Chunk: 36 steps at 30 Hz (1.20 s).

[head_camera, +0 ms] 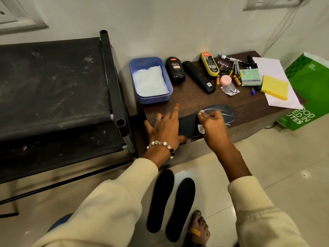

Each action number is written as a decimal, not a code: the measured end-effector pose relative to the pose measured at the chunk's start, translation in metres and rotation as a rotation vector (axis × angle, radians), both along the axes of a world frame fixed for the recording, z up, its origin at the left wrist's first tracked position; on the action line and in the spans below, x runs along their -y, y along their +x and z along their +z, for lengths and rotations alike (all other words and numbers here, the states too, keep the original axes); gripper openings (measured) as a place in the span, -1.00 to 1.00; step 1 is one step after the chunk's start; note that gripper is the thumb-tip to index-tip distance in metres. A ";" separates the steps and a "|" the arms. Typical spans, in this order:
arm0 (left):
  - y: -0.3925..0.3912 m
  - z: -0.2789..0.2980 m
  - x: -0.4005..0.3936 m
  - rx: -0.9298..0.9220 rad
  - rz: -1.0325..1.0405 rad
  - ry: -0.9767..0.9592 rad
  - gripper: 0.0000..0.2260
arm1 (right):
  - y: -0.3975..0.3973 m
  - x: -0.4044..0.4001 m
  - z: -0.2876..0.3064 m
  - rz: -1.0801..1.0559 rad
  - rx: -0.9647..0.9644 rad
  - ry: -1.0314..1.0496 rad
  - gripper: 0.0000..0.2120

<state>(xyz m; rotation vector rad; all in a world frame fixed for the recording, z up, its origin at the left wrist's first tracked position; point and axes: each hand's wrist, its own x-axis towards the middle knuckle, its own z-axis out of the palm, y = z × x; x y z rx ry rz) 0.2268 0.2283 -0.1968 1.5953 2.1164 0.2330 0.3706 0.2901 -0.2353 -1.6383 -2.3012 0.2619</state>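
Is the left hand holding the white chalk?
No, the left hand lies flat on the black sheet, while the right hand pinches the chalk.

White wall point(178, 24), glossy beige tiled floor point(267, 166), dark wooden table point(192, 100), black rack point(53, 82)

Black insole point(188, 122) — flat, chalk-outlined

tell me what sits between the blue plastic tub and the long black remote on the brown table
A black Cherry shoe-polish bottle sits between the blue plastic tub and the long black remote, seen in the head view.
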 end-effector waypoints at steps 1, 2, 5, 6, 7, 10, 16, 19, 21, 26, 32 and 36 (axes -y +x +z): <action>0.000 0.000 0.000 0.003 0.002 -0.003 0.00 | 0.003 0.001 -0.001 0.035 0.042 -0.004 -0.85; 0.000 0.000 0.000 0.004 0.002 0.000 0.00 | 0.003 0.003 0.000 0.077 0.038 -0.022 -0.79; -0.001 -0.002 0.001 0.003 0.010 0.035 -0.05 | -0.015 0.018 0.004 0.371 0.125 -0.047 -0.66; -0.001 -0.003 0.001 0.006 0.015 0.047 -0.07 | -0.020 0.027 0.009 0.446 0.126 -0.094 -0.63; -0.001 -0.003 0.001 0.009 0.018 0.052 -0.09 | -0.020 0.030 0.011 0.489 0.088 -0.110 -0.63; 0.000 -0.002 0.001 -0.002 0.007 0.031 -0.03 | 0.003 0.020 -0.002 0.225 -0.074 -0.095 -0.68; -0.001 -0.003 0.000 -0.059 -0.028 0.041 -0.14 | -0.008 0.047 0.018 0.428 0.219 -0.215 -0.51; -0.002 0.000 0.001 -0.101 -0.066 0.022 -0.20 | 0.011 0.047 0.021 0.279 0.011 -0.080 -0.73; -0.001 0.002 0.001 -0.124 -0.080 -0.002 -0.24 | 0.025 0.046 0.023 0.099 -0.017 -0.059 -0.74; 0.003 0.003 0.002 -0.141 -0.078 -0.024 -0.35 | 0.012 0.059 0.030 0.419 0.076 0.003 -0.50; 0.004 0.001 0.002 -0.106 -0.159 0.010 -0.39 | 0.037 0.051 0.039 0.283 0.066 -0.065 -0.34; 0.005 0.000 0.001 -0.100 -0.159 0.017 -0.43 | 0.044 0.050 0.037 0.098 0.048 -0.201 -0.47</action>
